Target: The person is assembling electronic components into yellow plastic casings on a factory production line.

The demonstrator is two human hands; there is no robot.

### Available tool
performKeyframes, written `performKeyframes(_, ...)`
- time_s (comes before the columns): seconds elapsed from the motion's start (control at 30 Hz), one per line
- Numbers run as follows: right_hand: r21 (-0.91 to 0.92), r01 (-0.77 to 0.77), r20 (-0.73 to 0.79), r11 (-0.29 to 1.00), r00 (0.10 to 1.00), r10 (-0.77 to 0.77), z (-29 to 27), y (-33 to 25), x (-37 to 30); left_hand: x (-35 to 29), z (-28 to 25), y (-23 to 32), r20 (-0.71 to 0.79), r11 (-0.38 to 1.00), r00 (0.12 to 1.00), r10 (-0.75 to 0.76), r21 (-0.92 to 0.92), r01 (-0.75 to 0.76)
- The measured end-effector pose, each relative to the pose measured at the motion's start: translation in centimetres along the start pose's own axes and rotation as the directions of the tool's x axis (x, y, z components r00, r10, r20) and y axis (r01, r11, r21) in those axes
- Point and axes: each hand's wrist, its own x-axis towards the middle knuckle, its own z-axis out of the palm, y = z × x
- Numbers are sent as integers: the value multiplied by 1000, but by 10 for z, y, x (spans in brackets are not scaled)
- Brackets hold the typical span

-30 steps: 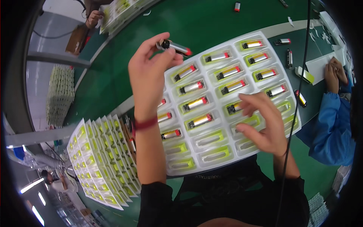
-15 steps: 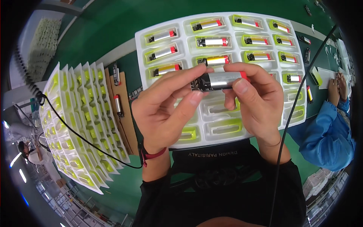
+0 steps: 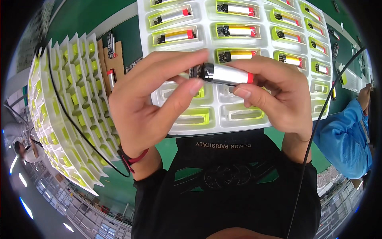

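Observation:
Between my two hands is a small battery assembly (image 3: 229, 75), a silver cylinder with black wrap and a small circuit board at its left end and a red right end. The thumb and index finger of my left hand (image 3: 139, 99) close around the board end. My right hand (image 3: 282, 91) pinches the red end between thumb and fingers, and its lower fingers are partly hidden. Both hands are above a white tray (image 3: 215, 105) of green-edged recesses. Similar battery units (image 3: 238, 31) lie in its farther recesses, while several near ones hold none.
Stacked white trays with green recesses (image 3: 75, 95) lean on the left, beside brown cardboard (image 3: 113, 59) with loose battery units. A black cable (image 3: 318, 107) runs down past my right hand. At right, a co-worker's blue sleeve (image 3: 344, 135) and hand (image 3: 364, 97) are close to the table.
The tray and table sit higher in the picture. My hands are lower against the tray, and the left has shifted left. The battery assembly has tilted slightly, showing more of its circuit board.

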Motion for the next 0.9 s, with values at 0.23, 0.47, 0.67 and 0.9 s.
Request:
performKeyframes(0.23, 207, 53, -256, 977, 967, 2, -1, 4, 5, -22, 1, -19, 251, 791, 968, 18, 588, -168)
performKeyframes(0.47, -95, 168, -195, 981, 963, -184, 7, -2, 3, -9, -22, -4, 96, 894, 978, 186, 397, -209)
performKeyframes(0.67, -475, 389, -84, 789, 873, -480, 5, -24, 7, -17, -4, -28, -313, 903, 949, 22, -401, -153)
performKeyframes(0.9, -637, 427, -47, 642, 809, -585, 0, -27, 9, -5, 12, -27, -138, 839, 990, 28, -534, -98)
